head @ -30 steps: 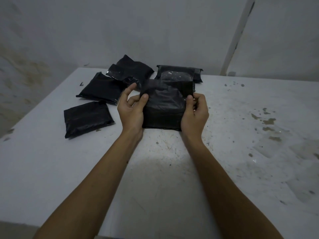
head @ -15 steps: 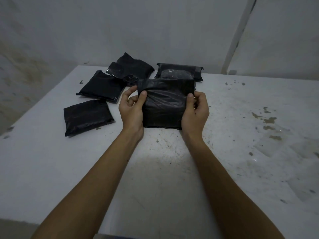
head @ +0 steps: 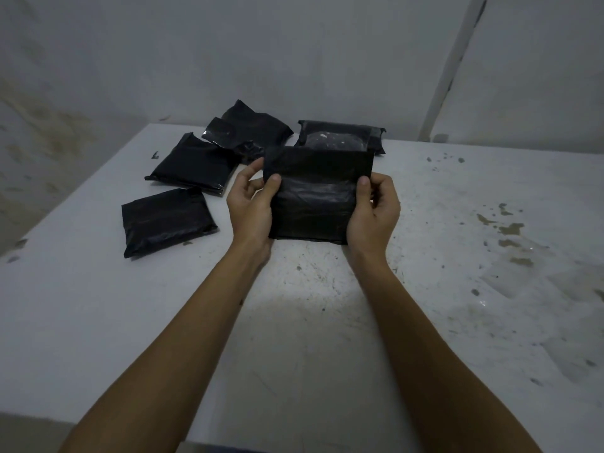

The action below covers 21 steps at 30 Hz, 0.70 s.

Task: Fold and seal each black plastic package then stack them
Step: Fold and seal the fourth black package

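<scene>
1. The black package stands in the middle of the table, with its lower edge down and its top flap raised and not yet folded.
2. The left hand pinches its left edge, thumb on the front; the right hand pinches its right edge the same way. I think this keeps the flap straight for folding.
3. Three packages lie to the left: a near one, a middle one and a far one. Another package lies just behind the held one.
</scene>
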Each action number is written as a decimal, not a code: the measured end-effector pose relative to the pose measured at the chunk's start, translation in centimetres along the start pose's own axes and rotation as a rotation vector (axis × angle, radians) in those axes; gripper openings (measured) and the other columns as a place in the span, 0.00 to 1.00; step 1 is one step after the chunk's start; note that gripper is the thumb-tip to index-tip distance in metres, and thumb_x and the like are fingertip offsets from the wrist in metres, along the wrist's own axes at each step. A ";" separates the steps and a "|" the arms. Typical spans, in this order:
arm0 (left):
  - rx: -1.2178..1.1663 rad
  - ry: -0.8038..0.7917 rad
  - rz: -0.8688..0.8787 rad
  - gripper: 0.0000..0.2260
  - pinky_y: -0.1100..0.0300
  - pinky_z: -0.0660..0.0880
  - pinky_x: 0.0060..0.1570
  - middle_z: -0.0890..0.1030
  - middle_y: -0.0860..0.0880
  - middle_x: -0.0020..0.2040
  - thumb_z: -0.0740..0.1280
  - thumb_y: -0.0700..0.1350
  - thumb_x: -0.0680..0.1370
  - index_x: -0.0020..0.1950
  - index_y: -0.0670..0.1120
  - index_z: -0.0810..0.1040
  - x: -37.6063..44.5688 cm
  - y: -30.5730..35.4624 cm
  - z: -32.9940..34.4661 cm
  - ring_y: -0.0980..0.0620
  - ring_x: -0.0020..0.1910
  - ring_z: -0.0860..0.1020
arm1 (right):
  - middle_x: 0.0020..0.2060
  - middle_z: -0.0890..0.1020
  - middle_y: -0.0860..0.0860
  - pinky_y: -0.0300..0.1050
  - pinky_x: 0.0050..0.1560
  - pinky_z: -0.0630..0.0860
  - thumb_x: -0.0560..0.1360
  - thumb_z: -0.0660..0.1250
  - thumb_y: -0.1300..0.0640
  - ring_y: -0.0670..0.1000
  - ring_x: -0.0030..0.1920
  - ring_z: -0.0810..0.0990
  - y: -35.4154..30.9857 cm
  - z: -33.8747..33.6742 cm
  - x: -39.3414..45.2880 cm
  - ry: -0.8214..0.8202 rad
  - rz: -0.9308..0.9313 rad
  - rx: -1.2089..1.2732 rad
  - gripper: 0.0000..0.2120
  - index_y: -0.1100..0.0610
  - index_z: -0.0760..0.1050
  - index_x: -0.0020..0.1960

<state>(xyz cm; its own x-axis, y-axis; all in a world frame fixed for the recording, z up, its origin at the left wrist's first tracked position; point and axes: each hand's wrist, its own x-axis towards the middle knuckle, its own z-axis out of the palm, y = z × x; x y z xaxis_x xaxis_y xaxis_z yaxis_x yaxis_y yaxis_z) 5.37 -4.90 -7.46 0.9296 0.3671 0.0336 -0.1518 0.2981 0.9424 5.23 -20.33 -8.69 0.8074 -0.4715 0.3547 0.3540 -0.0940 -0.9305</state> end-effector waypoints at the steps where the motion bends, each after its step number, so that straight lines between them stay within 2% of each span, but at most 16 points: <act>1: -0.009 -0.002 -0.012 0.13 0.45 0.79 0.64 0.85 0.45 0.54 0.70 0.40 0.81 0.63 0.55 0.79 0.0 0.1 0.1 0.47 0.58 0.83 | 0.47 0.81 0.49 0.41 0.50 0.80 0.84 0.61 0.57 0.45 0.47 0.80 0.0 0.0 -0.1 -0.012 0.003 0.005 0.05 0.54 0.75 0.51; 5: -0.041 0.005 -0.007 0.11 0.46 0.78 0.66 0.86 0.55 0.49 0.65 0.41 0.84 0.62 0.54 0.79 -0.1 0.0 0.5 0.50 0.57 0.83 | 0.48 0.82 0.49 0.56 0.55 0.82 0.84 0.62 0.55 0.52 0.50 0.82 -0.2 0.2 -0.1 -0.027 0.036 0.022 0.06 0.50 0.76 0.51; 7: -0.045 -0.010 0.012 0.11 0.51 0.78 0.65 0.86 0.58 0.46 0.64 0.40 0.84 0.63 0.53 0.77 -0.3 0.0 0.8 0.55 0.54 0.83 | 0.49 0.83 0.50 0.57 0.57 0.82 0.85 0.61 0.55 0.52 0.51 0.82 -0.4 0.3 -0.1 -0.015 0.071 0.042 0.06 0.50 0.76 0.51; 11: -0.047 -0.036 0.050 0.17 0.58 0.78 0.60 0.82 0.55 0.40 0.65 0.38 0.84 0.69 0.53 0.72 -0.3 -0.1 0.7 0.57 0.49 0.83 | 0.50 0.83 0.52 0.58 0.58 0.82 0.84 0.61 0.54 0.52 0.52 0.83 -0.4 0.3 -0.3 0.014 0.137 0.098 0.07 0.51 0.77 0.50; 13: -0.044 -0.046 0.046 0.21 0.55 0.78 0.62 0.83 0.54 0.43 0.66 0.36 0.83 0.73 0.54 0.69 -0.3 -0.1 0.5 0.55 0.51 0.83 | 0.50 0.83 0.53 0.58 0.57 0.82 0.85 0.61 0.55 0.53 0.51 0.83 -0.4 0.3 -0.4 0.018 0.160 0.116 0.07 0.53 0.76 0.50; 15: -0.054 -0.049 0.048 0.25 0.49 0.77 0.66 0.84 0.51 0.48 0.67 0.33 0.80 0.73 0.54 0.70 -0.3 0.1 0.4 0.52 0.55 0.83 | 0.50 0.83 0.54 0.60 0.58 0.82 0.84 0.61 0.54 0.55 0.52 0.82 -0.5 0.2 -0.4 0.025 0.162 0.128 0.07 0.52 0.77 0.50; 17: -0.068 -0.033 0.042 0.26 0.47 0.78 0.66 0.84 0.49 0.51 0.67 0.32 0.79 0.72 0.53 0.72 -0.3 0.4 0.2 0.51 0.56 0.83 | 0.50 0.82 0.55 0.61 0.58 0.81 0.84 0.61 0.54 0.57 0.52 0.82 -0.7 0.2 -0.4 0.027 0.153 0.137 0.07 0.50 0.77 0.49; 21: -0.033 -0.030 -0.020 0.14 0.47 0.79 0.65 0.85 0.48 0.56 0.69 0.41 0.81 0.66 0.50 0.80 -0.2 0.3 0.1 0.49 0.59 0.83 | 0.50 0.82 0.54 0.60 0.58 0.81 0.84 0.61 0.51 0.57 0.53 0.80 -0.9 0.1 -0.6 0.025 0.123 0.114 0.07 0.48 0.76 0.50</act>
<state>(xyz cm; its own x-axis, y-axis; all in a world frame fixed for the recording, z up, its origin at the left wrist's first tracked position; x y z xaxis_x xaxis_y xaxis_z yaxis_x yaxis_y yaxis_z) 5.18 -4.96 -7.16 0.9420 0.3346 0.0251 -0.1434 0.3339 0.9317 4.47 -19.84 -8.03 0.8365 -0.4949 0.2350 0.3057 0.0656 -0.9499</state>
